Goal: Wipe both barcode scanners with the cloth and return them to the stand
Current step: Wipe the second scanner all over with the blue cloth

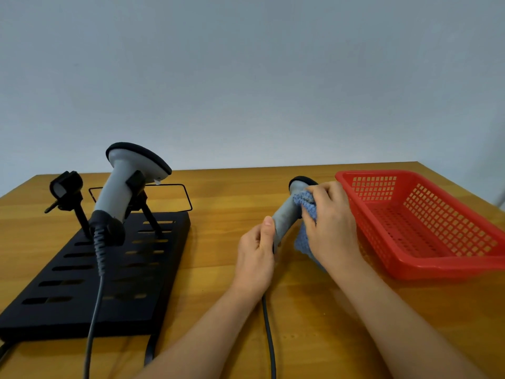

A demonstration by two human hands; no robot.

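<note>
From the head camera I see my left hand [255,258] curled around the lower handle of a grey barcode scanner [287,214], thumb up along its side, holding it tilted above the wooden table [218,269] a little right of centre. Its dark cable [269,337] drops from under that hand toward the near edge. My right hand [329,222] grips a blue knitted cloth [304,203] and presses it against the right side of the scanner's neck, just below the dark-rimmed head; part of the cloth hangs down beneath my palm. Just right of that hand sits a red plastic basket [426,258] with a perforated wall. On the left lies the black slotted stand [82,291], and the second barcode scanner [120,192] rests in its right cradle, head up toward the far side, its coiled grey cable [94,310] trailing toward me. The left cradle [65,187] on the stand holds nothing. A thin black wire frame [188,201] lies on the table behind the stand.
</note>
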